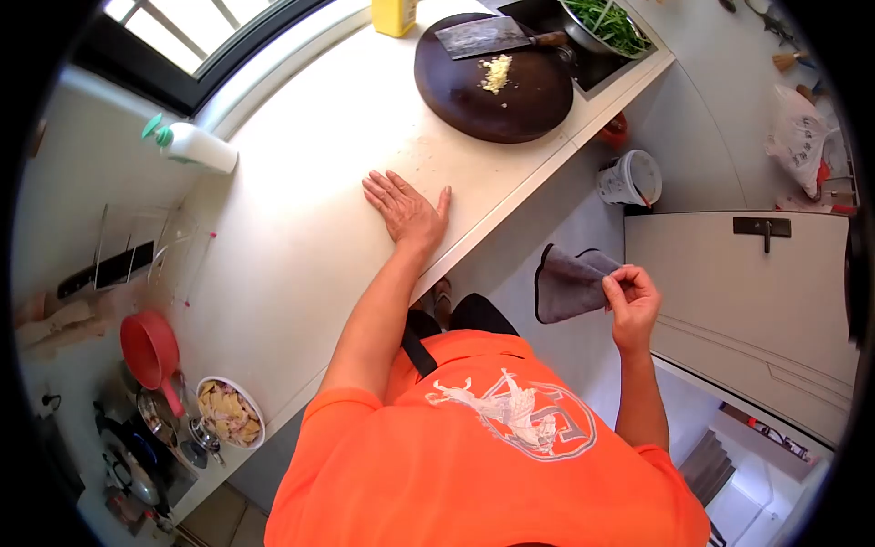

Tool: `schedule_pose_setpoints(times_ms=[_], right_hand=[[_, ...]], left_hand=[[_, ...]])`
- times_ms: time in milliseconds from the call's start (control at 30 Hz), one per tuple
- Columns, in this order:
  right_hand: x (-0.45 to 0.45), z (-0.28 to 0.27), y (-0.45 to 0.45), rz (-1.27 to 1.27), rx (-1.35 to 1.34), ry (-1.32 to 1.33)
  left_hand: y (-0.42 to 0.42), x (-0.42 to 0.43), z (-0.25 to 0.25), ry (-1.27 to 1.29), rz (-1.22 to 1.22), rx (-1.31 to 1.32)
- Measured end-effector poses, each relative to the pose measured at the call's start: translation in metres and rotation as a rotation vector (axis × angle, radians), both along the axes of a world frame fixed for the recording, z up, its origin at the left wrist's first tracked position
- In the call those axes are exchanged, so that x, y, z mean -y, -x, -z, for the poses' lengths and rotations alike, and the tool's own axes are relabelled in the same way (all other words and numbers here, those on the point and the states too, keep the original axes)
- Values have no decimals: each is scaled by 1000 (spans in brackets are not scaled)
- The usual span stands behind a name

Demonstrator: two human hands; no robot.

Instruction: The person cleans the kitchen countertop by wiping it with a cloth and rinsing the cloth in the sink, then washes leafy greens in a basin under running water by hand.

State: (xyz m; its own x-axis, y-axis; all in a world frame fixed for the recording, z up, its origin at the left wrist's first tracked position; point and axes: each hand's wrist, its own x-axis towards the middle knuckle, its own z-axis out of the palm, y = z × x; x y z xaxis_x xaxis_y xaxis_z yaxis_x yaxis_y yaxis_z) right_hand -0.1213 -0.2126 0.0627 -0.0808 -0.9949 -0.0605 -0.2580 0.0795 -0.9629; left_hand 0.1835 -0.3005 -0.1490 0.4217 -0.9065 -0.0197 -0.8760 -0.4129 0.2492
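Note:
My left hand (407,211) lies flat on the pale countertop (301,228), fingers stretched out and holding nothing. A few small crumbs are scattered on the counter just beyond its fingertips. Away from the counter's edge, over the floor, my right hand (633,301) pinches a grey cloth (572,287) with dark edging, which hangs to the left of the fingers. Beyond my left hand sits a round dark chopping board (456,96). On it are a pile of chopped garlic-like bits (496,73) and a cleaver (481,37) with a wooden handle.
A bowl of green vegetables (609,25) stands past the board. A white pump bottle (196,146), a yellow container (394,16), a red dipper (150,351) and a bowl of sliced food (230,415) are on the counter. A white bucket (629,178) stands on the floor.

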Motion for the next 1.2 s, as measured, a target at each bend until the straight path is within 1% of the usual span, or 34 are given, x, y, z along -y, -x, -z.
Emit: schedule_pose_setpoints(times_ms=[167,300,367,467,600,633,800,967,1133,1200], right_hand=[[22,5,34,55,26,-11],[63,11,67,57,76,8],[89,17,96,26,101,1],[127,25,143,27,107,44],[177,27,207,23,113,33],[186,27,221,27,114,30],[235,33,273,-2,95,-8],[296,30,290,-5,111,1],[353,37,294,-131,163,5],[378,34,297,-172,177,6]], left_hand=[[7,46,6,7,56,34],[21,81,15,79,147,56],[40,94,17,89,191,58],[88,96,5,43,224,64],[150,108,4,-70,40,78],[154,110,4,-39,15,73],[163,116,13,-57,-73,86],[176,121,20,-76,-211,45],[187,137,23,-96,-346,70],[194,144,26,-138,-391,118]])
